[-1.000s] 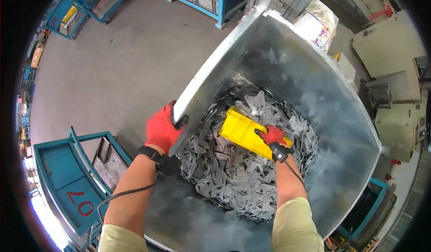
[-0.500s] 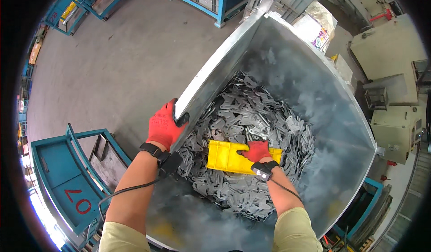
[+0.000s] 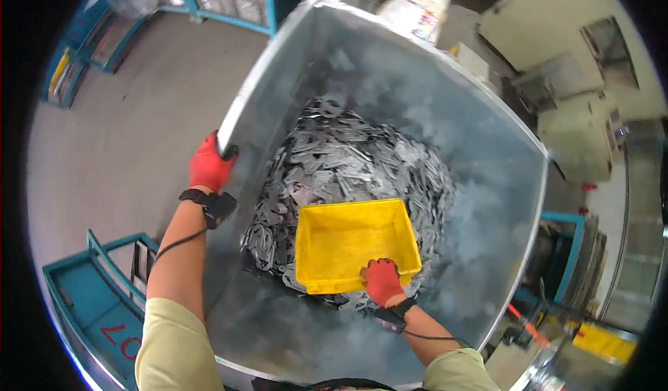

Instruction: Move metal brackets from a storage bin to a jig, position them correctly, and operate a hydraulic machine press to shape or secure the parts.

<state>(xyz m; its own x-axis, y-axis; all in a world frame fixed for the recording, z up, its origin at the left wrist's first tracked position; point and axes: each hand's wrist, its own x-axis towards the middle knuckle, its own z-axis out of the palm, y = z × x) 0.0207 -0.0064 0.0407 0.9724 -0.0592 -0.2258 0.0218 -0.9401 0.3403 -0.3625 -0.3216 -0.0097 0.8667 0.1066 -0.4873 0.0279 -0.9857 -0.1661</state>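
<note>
A worker in red gloves and pale sleeves leans over a deep metal bin, a yellow tray inside it. The left hand grips the bin's left edge, its dark fingertips hooked over the rim and closed on it. The right hand is clamped on the tray's near rim, toward the tray's near right corner, fingers curled over into the tray; the thumb is hard to make out. The tray sits open side up over flat gray metal parts, nearer the bin's near edge than its far one; whether it rests on them or is held just above cannot be told. The parts lie heaped across the bin's floor, overlapping at all angles. A wrist strap and cord circle the left wrist. Beyond the bin's left edge stands a blue cart; past its far edge, a pale sack.
</note>
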